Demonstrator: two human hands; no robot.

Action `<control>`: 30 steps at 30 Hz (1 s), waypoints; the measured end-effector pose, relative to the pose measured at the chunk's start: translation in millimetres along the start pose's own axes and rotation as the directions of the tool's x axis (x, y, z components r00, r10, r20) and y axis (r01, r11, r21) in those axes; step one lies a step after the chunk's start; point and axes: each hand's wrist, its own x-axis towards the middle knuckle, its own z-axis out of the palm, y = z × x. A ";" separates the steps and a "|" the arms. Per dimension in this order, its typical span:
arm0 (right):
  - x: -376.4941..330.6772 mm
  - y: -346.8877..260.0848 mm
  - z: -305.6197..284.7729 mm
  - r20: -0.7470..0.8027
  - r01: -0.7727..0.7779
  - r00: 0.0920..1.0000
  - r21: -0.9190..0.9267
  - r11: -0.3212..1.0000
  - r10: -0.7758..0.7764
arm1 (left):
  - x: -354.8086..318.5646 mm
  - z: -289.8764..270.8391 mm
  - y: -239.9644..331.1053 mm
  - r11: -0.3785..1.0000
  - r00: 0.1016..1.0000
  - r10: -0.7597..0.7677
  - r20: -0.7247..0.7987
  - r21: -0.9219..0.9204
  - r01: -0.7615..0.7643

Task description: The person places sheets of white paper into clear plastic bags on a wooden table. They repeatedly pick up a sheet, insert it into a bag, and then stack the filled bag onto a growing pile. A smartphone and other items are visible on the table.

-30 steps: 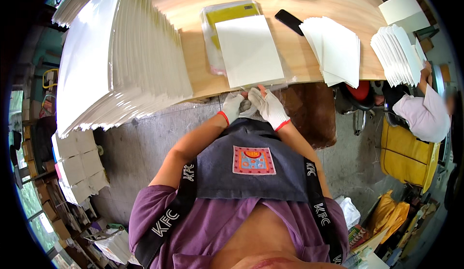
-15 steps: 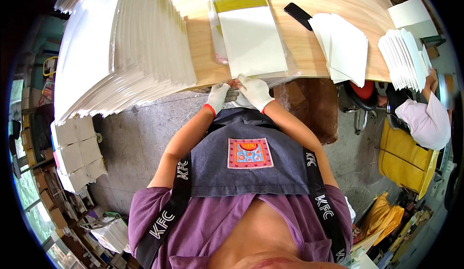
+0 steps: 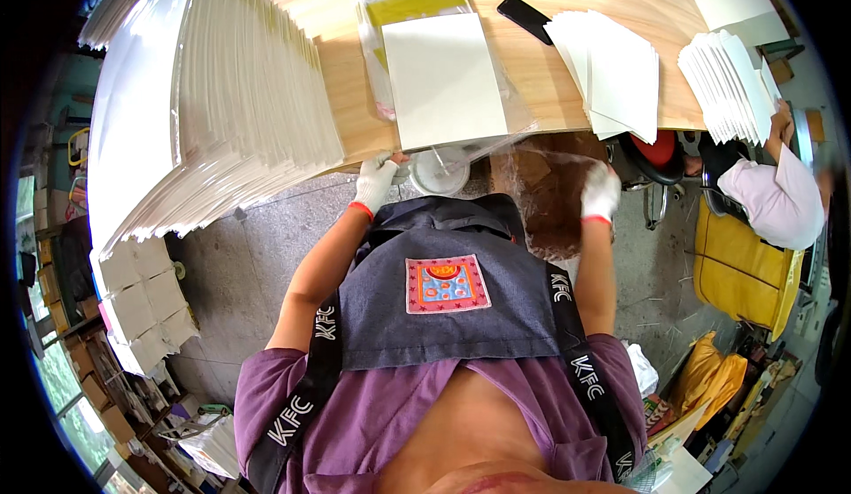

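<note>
A white board (image 3: 441, 77) lies on clear plastic film (image 3: 514, 117) that sticks out past its right side and the table's front edge. Under and behind it is a stack of clear plastic sleeves with a yellow-green band (image 3: 412, 4). My left hand (image 3: 377, 182), in a white glove with bare fingertips, is at the table edge by the board's lower left corner. Its fingers are bent closed; what they pinch is too small to make out. Out to the right, my gloved right hand (image 3: 601, 192) is closed on a thin clear plastic strip (image 3: 558, 159) trailing toward the table edge.
A tall pile of plastic-sleeved boards (image 3: 248, 86) fills the table's left. To the right lie a black phone (image 3: 525, 19) and fanned white boards (image 3: 612, 73). Below the edge are a white bucket (image 3: 439, 173) and a brown carton (image 3: 545, 215). A co-worker (image 3: 771, 192) sits far right.
My hands have parted. The right has swung out to the right, drawing the clear strip along, while the left has shifted slightly left. The white bucket now shows between them.
</note>
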 end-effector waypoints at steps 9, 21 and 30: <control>-82.1 48.9 52.2 0.128 0.456 0.878 -0.516 -0.725 0.461 | -14.8 2.1 37.5 -0.275 0.383 0.771 0.509 0.808 -0.521; -9.5 147.5 136.5 0.372 0.408 0.913 -0.822 -0.397 0.167 | -20.2 -1.1 11.6 0.303 0.682 0.714 0.156 0.809 -0.503; -11.5 157.4 109.7 0.086 0.038 0.971 -0.977 -0.208 -0.224 | -17.9 14.2 1.4 0.866 0.982 -0.013 -0.191 -0.493 -0.085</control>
